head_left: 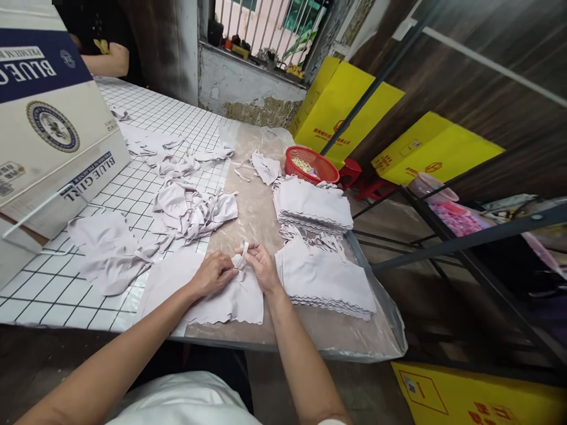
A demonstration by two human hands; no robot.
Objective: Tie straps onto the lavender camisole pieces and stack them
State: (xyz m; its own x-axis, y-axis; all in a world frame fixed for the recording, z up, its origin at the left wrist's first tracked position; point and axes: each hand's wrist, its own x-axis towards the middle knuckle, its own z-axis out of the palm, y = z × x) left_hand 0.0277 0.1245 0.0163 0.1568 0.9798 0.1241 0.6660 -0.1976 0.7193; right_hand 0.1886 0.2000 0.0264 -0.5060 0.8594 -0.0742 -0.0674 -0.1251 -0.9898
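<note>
A pale lilac-grey camisole-like garment (177, 282) with a scalloped hem lies flat at the table's front edge. My left hand (216, 273) rests on its top part, fingers bent and pinching near a thin strap. Just to the right, my right hand (260, 264) pinches a looped garment strap (244, 250) raised above the cloth. Right of my hands lie two neat stacks of like garments, a nearer stack (325, 277) and a farther stack (312, 203). A crumpled heap of garments (190, 209) sits beyond my left hand, and another loose garment (108, 251) is left of it.
A large carton (57, 159) stands at left on the grid-patterned table (26, 304). A red basket (311, 164) with small pieces sits at the far right. Yellow boxes (341, 112) and a dark metal frame (469, 236) stand beyond the table. Across it, another person's arm (106, 61) shows.
</note>
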